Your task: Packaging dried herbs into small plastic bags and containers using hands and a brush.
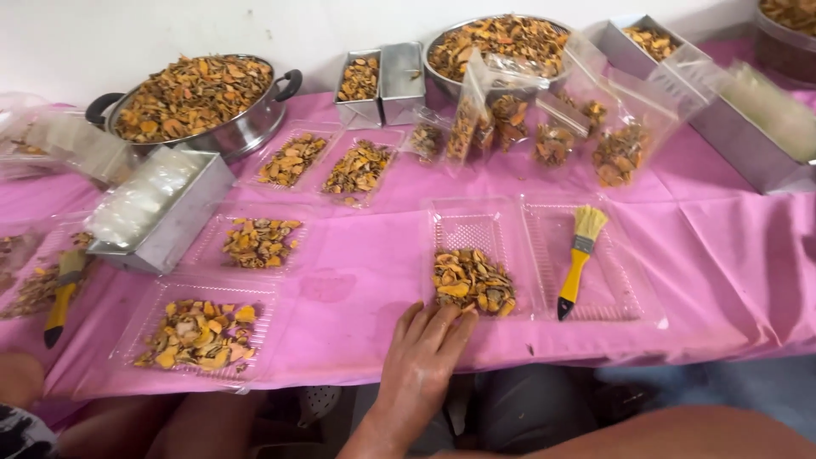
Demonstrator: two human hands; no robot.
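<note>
My left hand lies flat on the pink cloth at the table's near edge. Its fingertips touch the near rim of a clear plastic tray that holds a heap of dried orange slices. The hand holds nothing. Right of it, a second clear tray carries a yellow-handled brush. My right hand is out of sight.
A pot and a metal bowl full of slices stand at the back. Metal tins, filled clear bags and several more filled trays cover the pink table. Another brush lies at the left.
</note>
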